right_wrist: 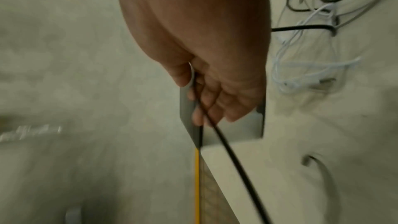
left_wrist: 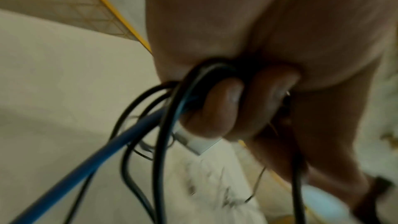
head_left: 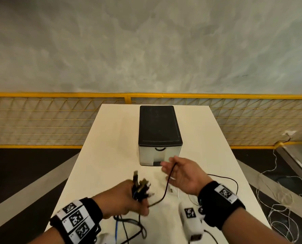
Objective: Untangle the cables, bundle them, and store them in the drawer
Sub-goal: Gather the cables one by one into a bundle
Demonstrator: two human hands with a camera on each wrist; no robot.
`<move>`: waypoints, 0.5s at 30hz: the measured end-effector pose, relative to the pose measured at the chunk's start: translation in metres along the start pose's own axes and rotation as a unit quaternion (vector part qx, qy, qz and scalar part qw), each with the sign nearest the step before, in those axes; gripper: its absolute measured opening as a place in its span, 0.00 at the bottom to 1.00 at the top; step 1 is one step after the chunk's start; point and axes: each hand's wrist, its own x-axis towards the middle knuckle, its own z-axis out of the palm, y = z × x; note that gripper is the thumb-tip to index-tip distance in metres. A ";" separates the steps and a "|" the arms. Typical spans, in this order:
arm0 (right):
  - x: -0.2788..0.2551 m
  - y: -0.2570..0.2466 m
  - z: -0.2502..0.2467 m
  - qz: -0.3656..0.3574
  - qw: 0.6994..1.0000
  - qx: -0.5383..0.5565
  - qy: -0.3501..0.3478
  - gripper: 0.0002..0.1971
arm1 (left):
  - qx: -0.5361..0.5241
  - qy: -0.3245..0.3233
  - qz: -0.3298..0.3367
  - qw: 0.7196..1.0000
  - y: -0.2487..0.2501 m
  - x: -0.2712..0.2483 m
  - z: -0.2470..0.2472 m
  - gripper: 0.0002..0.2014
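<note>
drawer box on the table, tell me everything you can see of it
The drawer box is a small upright unit with a matte black, round-cornered top and silvery grey front. Its front faces the person, with a dark arched pull near the top and a dark slot at the bottom. It looks shut. It stands on the pale table, beyond both hands; nothing visibly touches it.

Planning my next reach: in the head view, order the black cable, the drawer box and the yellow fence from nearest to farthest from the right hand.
1. Black cable: runs across the right hand's fingers, toward the left hand.
2. Drawer box: just beyond the fingertips, mid-table.
3. Yellow fence: past the table's far edge.
</note>
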 end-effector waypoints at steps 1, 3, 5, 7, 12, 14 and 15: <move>0.001 -0.008 -0.005 -0.009 1.000 0.028 0.012 0.15 | 0.039 -0.035 -0.022 0.998 -0.008 -0.002 -0.002 0.09; 0.003 -0.022 -0.013 -0.016 0.998 0.059 0.024 0.16 | 0.082 -0.085 -0.067 0.991 -0.023 -0.006 -0.005 0.08; 0.002 -0.025 -0.013 -0.020 0.997 0.065 0.025 0.16 | 0.103 -0.118 -0.090 0.983 -0.031 -0.009 -0.006 0.08; 0.002 -0.021 -0.009 -0.025 0.999 0.046 0.012 0.16 | 0.102 -0.118 -0.084 0.984 -0.033 -0.008 -0.008 0.07; 0.001 0.001 0.001 -0.020 0.999 -0.030 -0.011 0.17 | -0.076 0.155 -0.007 0.985 -0.009 0.020 -0.006 0.10; 0.001 0.008 0.007 -0.015 0.999 -0.034 -0.028 0.17 | -0.105 0.214 0.031 0.971 0.010 0.038 0.001 0.10; 0.001 0.011 0.010 -0.012 0.998 -0.036 -0.040 0.17 | -0.110 0.210 0.050 0.970 0.019 0.045 0.008 0.08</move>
